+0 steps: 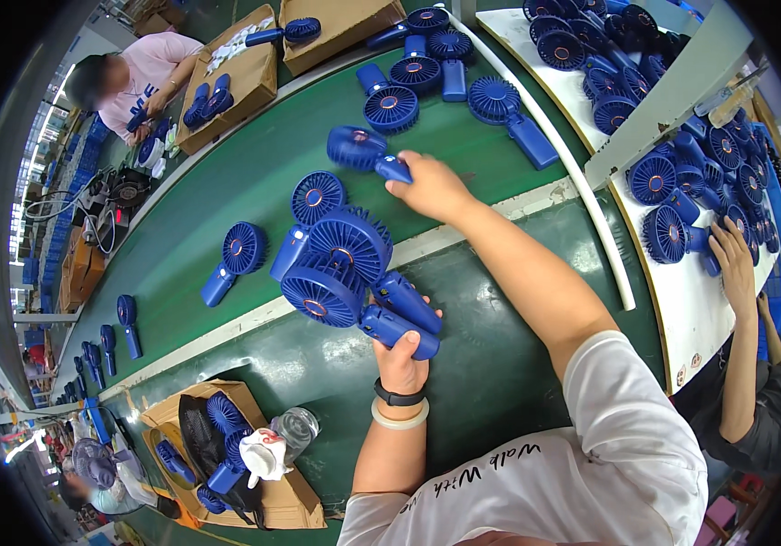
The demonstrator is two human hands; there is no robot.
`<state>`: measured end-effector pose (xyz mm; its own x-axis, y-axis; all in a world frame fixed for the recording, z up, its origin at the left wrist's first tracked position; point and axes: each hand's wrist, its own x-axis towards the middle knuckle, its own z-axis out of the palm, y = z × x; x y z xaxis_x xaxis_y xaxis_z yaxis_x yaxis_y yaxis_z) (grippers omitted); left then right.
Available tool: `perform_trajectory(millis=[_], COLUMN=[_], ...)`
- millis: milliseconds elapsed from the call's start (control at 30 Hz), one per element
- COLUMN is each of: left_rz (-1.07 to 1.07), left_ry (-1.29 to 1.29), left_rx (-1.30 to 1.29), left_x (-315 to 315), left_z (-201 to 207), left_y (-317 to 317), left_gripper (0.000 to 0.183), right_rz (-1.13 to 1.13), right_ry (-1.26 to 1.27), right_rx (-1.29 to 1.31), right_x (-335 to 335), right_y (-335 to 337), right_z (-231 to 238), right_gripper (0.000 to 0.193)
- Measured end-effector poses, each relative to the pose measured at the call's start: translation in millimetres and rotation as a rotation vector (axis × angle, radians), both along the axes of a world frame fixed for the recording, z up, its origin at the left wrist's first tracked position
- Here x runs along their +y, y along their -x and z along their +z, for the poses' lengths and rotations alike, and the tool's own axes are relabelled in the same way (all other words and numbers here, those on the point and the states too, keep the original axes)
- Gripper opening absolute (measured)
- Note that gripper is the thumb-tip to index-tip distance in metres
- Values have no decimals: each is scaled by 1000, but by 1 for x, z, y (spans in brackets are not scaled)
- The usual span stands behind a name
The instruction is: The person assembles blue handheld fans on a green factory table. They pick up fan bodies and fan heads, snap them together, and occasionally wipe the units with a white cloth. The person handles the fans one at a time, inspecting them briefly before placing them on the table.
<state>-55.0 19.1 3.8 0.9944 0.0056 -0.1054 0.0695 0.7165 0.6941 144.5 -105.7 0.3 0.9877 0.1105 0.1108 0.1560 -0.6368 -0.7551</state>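
My left hand [400, 364] is closed round the handles of two blue handheld fans [404, 332], held over the near edge of the green conveyor belt [172, 246]. Their round heads overlap and point up to the left. My right hand [431, 187] grips the handle of another blue handheld fan [357, 147]; its head is smeared by motion above the belt. Just beyond the left hand's fans lies one more fan [318, 198] on the belt, its handle partly covered by them. Left of it rests a separate fan [243, 247].
Several fans [392, 107] lie at the belt's far end, beside a white pipe [550, 136]. On the right, a white table [650, 300] bears piled fans near a co-worker's hand [732, 259]. A cardboard box [290, 496] and clear bottle [298, 428] stand at lower left. Another person [149, 68] sits across.
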Motion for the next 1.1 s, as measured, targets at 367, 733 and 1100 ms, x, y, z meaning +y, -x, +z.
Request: perform_trajectory(millis=[367, 733, 1100], left_rz=[4, 12, 13], left_ry=[77, 59, 33], left_rx=[15, 11, 13], left_x=[2, 2, 2], left_z=[-2, -3, -3], left_y=[1, 1, 1], left_gripper=[69, 61, 60], right_rz=[850, 834, 939], right_ry=[-1971, -2071, -2118], right_rx=[872, 915, 850], right_x=[-31, -38, -36], right_y=[100, 99, 97], right_z=[44, 46, 41], right_gripper=[62, 61, 61])
